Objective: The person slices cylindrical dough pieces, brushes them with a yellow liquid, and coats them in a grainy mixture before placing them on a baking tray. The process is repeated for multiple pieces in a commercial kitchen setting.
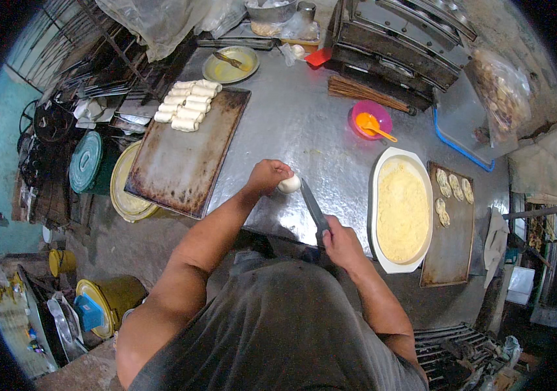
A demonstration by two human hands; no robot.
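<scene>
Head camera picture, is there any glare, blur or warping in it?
Head view: whitish glare on the metal table around the knife; head view: fisheye circle, corners black; head view: the knife's outline reads clearly, with no obvious motion blur.

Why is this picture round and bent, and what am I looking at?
There's no machine here. A fisheye camera on a person's head looks down at their two bare hands; its wide view bends straight edges. The right hand holds a knife; the left hand touches a round white piece, apparently dough. On the metal table, a left tray bears white rolls. At right are a pink bowl, an oval dish of yellowish food, and another tray.
</scene>
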